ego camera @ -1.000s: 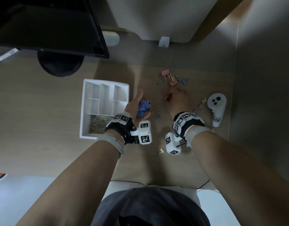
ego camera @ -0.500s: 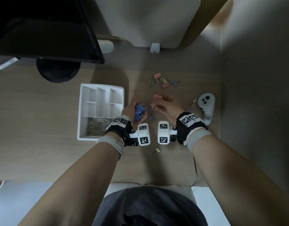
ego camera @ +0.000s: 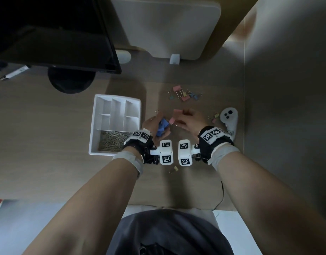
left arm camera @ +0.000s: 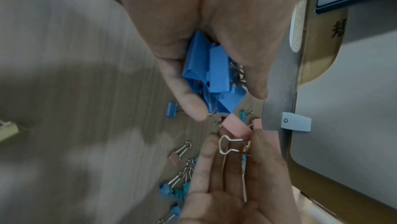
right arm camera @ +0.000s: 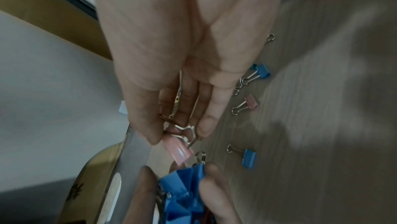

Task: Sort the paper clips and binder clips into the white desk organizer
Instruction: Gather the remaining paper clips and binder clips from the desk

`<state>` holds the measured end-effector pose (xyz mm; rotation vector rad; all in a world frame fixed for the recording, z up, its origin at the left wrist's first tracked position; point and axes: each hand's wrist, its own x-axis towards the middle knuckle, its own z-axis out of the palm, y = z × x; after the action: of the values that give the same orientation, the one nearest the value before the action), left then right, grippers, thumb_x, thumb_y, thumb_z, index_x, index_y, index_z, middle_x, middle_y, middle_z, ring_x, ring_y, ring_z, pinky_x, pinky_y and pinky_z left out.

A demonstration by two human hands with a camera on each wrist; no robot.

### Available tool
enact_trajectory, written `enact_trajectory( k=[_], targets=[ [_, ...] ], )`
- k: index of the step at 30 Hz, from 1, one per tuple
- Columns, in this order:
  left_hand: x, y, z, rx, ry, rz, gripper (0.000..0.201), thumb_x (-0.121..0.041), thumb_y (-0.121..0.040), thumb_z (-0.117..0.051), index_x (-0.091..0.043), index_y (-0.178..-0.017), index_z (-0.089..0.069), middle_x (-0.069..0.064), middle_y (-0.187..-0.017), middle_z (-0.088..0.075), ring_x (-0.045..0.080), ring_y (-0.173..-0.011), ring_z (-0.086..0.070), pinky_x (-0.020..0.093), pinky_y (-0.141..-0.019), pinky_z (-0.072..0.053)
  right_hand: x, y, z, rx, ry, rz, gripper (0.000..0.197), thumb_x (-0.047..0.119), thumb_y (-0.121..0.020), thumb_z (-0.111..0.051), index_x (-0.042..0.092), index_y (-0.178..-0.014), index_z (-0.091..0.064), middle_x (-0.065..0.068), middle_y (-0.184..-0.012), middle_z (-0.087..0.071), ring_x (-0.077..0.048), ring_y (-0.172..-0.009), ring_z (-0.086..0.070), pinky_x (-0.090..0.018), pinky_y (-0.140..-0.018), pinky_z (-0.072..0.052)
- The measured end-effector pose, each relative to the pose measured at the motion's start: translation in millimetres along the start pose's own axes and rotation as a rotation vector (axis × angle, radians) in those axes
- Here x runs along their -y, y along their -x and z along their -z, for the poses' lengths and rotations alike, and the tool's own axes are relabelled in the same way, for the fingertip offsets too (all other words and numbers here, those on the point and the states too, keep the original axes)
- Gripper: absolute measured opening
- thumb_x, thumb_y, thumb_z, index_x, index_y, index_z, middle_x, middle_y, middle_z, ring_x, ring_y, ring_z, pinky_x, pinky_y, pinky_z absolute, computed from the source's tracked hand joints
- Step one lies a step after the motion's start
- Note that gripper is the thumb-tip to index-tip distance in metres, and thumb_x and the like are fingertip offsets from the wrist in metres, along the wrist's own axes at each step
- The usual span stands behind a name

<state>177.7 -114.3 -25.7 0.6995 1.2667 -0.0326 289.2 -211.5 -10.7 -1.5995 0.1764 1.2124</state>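
Blue binder clips [ego camera: 161,127], a bunch of large ones, sit cupped in the left hand [ego camera: 155,126], fingers and thumb curled round them. Right hand [ego camera: 190,120] pinches a pink binder clip [ego camera: 171,120] by its wire handles, pink body pointing at the blue bunch, just beside it. Both hands hover over mid-desk [ego camera: 39,126], right of the white desk organizer [ego camera: 96,122]. Paper clips [ego camera: 112,140] fill the organizer's near compartment; other compartments look bare. Mixed small binder clips [ego camera: 184,94] lie scattered toward the desk's far edge. One yellow binder clip [ego camera: 175,168] lies nearer the front edge. White controller [ego camera: 229,120] rests at the right edge.
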Motion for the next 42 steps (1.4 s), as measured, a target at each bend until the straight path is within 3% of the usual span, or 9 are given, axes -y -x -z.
enact_trajectory(
  k=[5,9,14,16,21,25,30,33,42],
  targets=[
    [3.7,-3.2,-0.5,0.063,0.007,0.006,0.026,-0.042,-0.094,-0.057,-0.017,-0.102,-0.06,0.003,-0.094,-0.067,0.015,-0.077,-0.068,0.027,-0.063,-0.058,-0.2,4.5,-7.2,0.062,0.089,0.024,0.038,0.0,-0.087,-0.071,-0.009,-0.121,-0.057,-0.021,-0.11,-0.067,-0.025,-0.093,-0.069,-0.023,-0.076,-0.061],
    [-3.1,-0.1,1.6,0.197,0.002,0.009,0.05,-0.047,-0.097,-0.048,0.001,-0.089,-0.059,0.013,-0.076,-0.056,0.015,-0.048,-0.056,0.023,-0.048,-0.049,4.2,2.7,-11.0,0.053,0.149,0.12,0.039,0.001,-0.081,-0.078,0.001,-0.117,-0.064,-0.013,-0.104,-0.07,-0.022,-0.092,-0.071,-0.027,-0.074,-0.061],
    [-11.7,-0.8,0.1,0.235,0.015,-0.085,0.073,-0.067,-0.092,-0.038,-0.007,-0.126,-0.061,0.006,-0.116,-0.069,0.015,-0.088,-0.069,0.024,-0.064,-0.052,17.0,-4.0,-22.3,-0.084,0.406,0.362,0.02,0.017,-0.078,-0.083,0.012,-0.092,-0.069,0.004,-0.089,-0.073,-0.008,-0.086,-0.07,-0.02,-0.076,-0.057],
    [-15.5,0.5,2.5,0.254,0.007,-0.146,0.081,-0.071,-0.089,-0.039,-0.002,-0.129,-0.057,0.011,-0.122,-0.064,0.019,-0.081,-0.065,0.021,-0.056,-0.048,21.6,-4.3,-27.4,-0.089,0.411,0.409,0.012,0.018,-0.08,-0.081,0.014,-0.089,-0.074,0.009,-0.084,-0.072,-0.001,-0.08,-0.068,-0.01,-0.072,-0.052],
    [-28.2,1.0,1.5,0.21,-0.011,-0.176,0.066,-0.057,-0.096,-0.041,0.005,-0.096,-0.063,0.016,-0.069,-0.059,0.015,-0.044,-0.048,0.021,-0.04,-0.034,19.3,-16.4,-29.7,-0.075,0.543,0.436,0.015,0.026,-0.089,-0.073,0.021,-0.101,-0.078,0.021,-0.081,-0.069,0.011,-0.074,-0.063,-0.006,-0.069,-0.045],
    [-34.3,-6.1,6.2,0.156,0.066,-0.086,0.031,-0.033,-0.095,-0.058,-0.007,-0.078,-0.064,0.008,-0.061,-0.062,0.016,-0.044,-0.048,0.021,-0.04,-0.036,18.2,-28.3,-25.3,-0.033,0.631,0.336,0.023,0.03,-0.094,-0.062,0.024,-0.113,-0.075,0.009,-0.109,-0.072,-0.005,-0.098,-0.065,-0.019,-0.085,-0.047],
    [-38.0,-12.6,9.1,0.081,0.101,-0.008,0.024,-0.03,-0.088,-0.067,-0.007,-0.082,-0.064,0.011,-0.068,-0.064,0.017,-0.046,-0.051,0.019,-0.039,-0.04,16.8,-65.1,-9.8,-0.527,0.828,0.28,0.033,0.04,-0.084,-0.051,0.018,-0.106,-0.063,-0.005,-0.104,-0.065,-0.027,-0.096,-0.064,-0.034,-0.077,-0.05],
    [-37.6,-22.2,18.0,0.037,0.122,0.0,0.036,-0.035,-0.082,-0.075,-0.002,-0.094,-0.066,0.019,-0.082,-0.066,0.017,-0.045,-0.058,0.022,-0.04,-0.046,14.7,-76.2,-8.7,-0.615,0.957,0.259,0.036,0.034,-0.088,-0.057,0.01,-0.115,-0.055,-0.014,-0.114,-0.06,-0.034,-0.1,-0.059,-0.038,-0.08,-0.048],
    [-35.8,-41.5,28.5,-0.054,0.226,0.018,0.026,-0.024,-0.084,-0.074,-0.004,-0.095,-0.062,0.018,-0.086,-0.057,0.026,-0.067,-0.06,0.023,-0.048,-0.052,-1.1,-84.1,-11.2,-0.591,0.857,0.162,0.041,0.037,-0.084,-0.056,0.009,-0.114,-0.057,-0.005,-0.082,-0.065,-0.027,-0.074,-0.065,-0.035,-0.065,-0.053]
  ],
)
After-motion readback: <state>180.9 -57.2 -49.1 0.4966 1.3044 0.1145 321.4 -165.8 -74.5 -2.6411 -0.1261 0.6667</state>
